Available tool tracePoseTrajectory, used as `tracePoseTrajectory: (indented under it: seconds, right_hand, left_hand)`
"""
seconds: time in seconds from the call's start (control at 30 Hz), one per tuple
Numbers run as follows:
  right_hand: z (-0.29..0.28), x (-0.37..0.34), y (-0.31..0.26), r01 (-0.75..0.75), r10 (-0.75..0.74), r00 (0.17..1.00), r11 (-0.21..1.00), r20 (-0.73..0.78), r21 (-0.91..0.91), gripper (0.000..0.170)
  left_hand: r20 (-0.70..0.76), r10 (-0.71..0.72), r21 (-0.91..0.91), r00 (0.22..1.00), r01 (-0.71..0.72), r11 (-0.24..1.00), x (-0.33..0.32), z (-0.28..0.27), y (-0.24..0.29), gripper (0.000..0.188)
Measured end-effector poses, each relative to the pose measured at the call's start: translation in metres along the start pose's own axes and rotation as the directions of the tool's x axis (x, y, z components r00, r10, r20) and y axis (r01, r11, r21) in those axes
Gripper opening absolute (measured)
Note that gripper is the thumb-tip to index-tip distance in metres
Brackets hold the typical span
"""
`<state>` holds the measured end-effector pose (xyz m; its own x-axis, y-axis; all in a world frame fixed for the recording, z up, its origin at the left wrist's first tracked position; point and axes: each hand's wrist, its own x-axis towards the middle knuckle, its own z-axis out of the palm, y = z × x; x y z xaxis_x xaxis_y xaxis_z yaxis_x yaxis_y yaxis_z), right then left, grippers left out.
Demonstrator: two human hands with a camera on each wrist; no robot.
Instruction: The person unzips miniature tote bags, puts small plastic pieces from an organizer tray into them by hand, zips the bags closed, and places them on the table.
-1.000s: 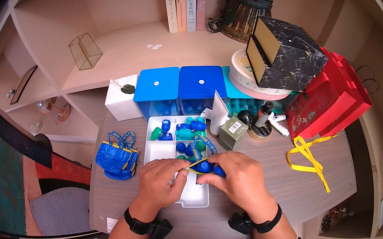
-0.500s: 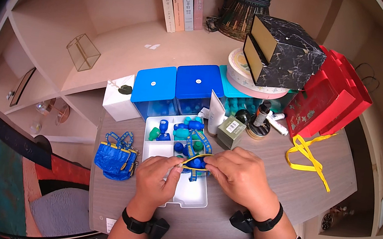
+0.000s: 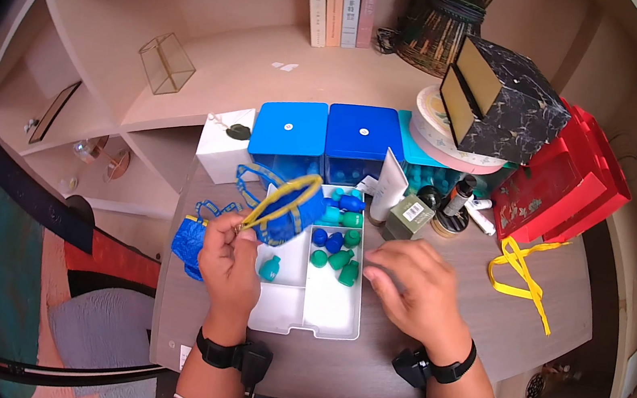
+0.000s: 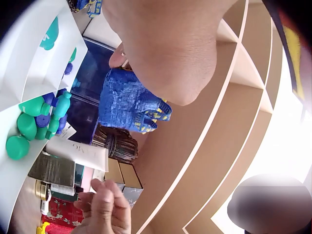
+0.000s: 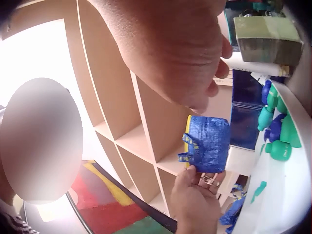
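Observation:
My left hand (image 3: 231,268) pinches a small blue woven bag (image 3: 294,224) with yellow trim and patterned straps by one corner of its edge. The bag hangs above the left side of a white divided tray (image 3: 332,307), mouth spread wide. In the right wrist view, the bag (image 5: 209,141) shows a metal ring by the fingers. My right hand (image 3: 419,295), fingers loosely bent and holding nothing, hovers by the tray's right edge. Small green and blue bottle-shaped pieces (image 3: 340,259) lie in the right compartments; a teal one (image 3: 270,268) lies in a left compartment.
More blue bags (image 3: 188,246) lie left of the tray. Behind it stand lidded blue boxes (image 3: 292,126), a white tube (image 3: 390,185) and a green carton (image 3: 411,216). To the right are a yellow ribbon (image 3: 523,281) and red paper bags (image 3: 549,182).
My right hand has let go of the bag's edge. My left hand has lifted the bag up and leftward from over the tray. A teal piece now shows in the left compartment.

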<state>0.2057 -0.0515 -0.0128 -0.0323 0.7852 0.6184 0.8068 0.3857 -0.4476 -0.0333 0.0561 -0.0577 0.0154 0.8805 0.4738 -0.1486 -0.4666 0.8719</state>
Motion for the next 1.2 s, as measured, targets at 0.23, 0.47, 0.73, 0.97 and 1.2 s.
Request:
tracePoseTrajectory:
  seconds: [0.23,0.47,0.73,0.97,1.2]
  right_hand:
    - [0.040,0.000,-0.010,0.070,0.023,0.934,0.967,0.357,-0.245,0.040]
    - [0.060,0.006,-0.015,0.245,0.060,0.821,0.861,0.568,-0.446,0.029]
    - [0.070,-0.006,-0.022,0.309,-0.018,0.831,0.846,0.556,-0.435,0.018]
    - [0.067,-0.013,-0.017,0.264,-0.015,0.832,0.889,0.554,-0.373,0.015]
    - [0.049,-0.012,-0.013,0.214,-0.101,0.832,0.966,0.546,-0.147,0.012]
  left_hand:
    - [-0.017,0.037,0.058,0.999,-0.036,0.998,-0.003,0.004,-0.012,0.017]
    - [-0.016,0.021,0.173,1.000,-0.018,0.985,-0.004,0.006,-0.015,0.018]
    - [0.010,0.076,0.221,0.997,-0.077,0.972,-0.005,0.011,-0.014,0.018]
    - [0.065,0.123,0.240,0.990,-0.135,0.961,-0.009,0.013,-0.013,0.019]
    - [0.133,0.163,0.289,0.978,-0.196,0.937,-0.010,0.018,-0.001,0.019]
